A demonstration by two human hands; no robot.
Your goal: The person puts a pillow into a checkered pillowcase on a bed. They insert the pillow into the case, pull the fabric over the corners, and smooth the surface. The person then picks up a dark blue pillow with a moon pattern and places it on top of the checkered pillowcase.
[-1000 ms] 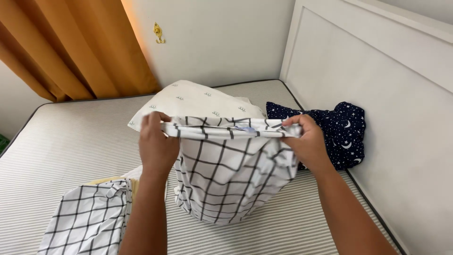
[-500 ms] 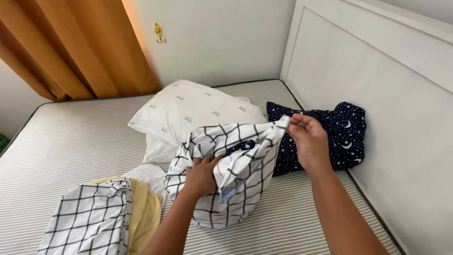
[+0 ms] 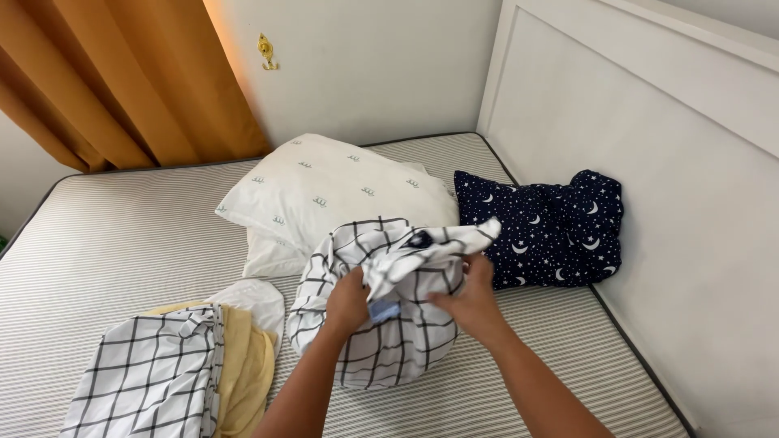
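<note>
The checked pillowcase (image 3: 381, 316) now sits bunched on the striped mattress (image 3: 122, 243), lower than before. Both the left hand (image 3: 349, 302) and right hand (image 3: 471, 300) have dropped and grip its folds, near the navy moon-print pillow (image 3: 544, 231).

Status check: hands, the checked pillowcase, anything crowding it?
Left hand and right hand both gripping checked pillowcase. White pillow behind, navy star cushion beside. Neither blocking.

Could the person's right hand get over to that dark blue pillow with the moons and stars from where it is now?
Probably yes. The right hand grips the white black-checked pillowcase bundle, and the dark blue moon-and-star pillow lies just beyond it, with only bare striped mattress between. It would have to let go of the fabric first.
</note>
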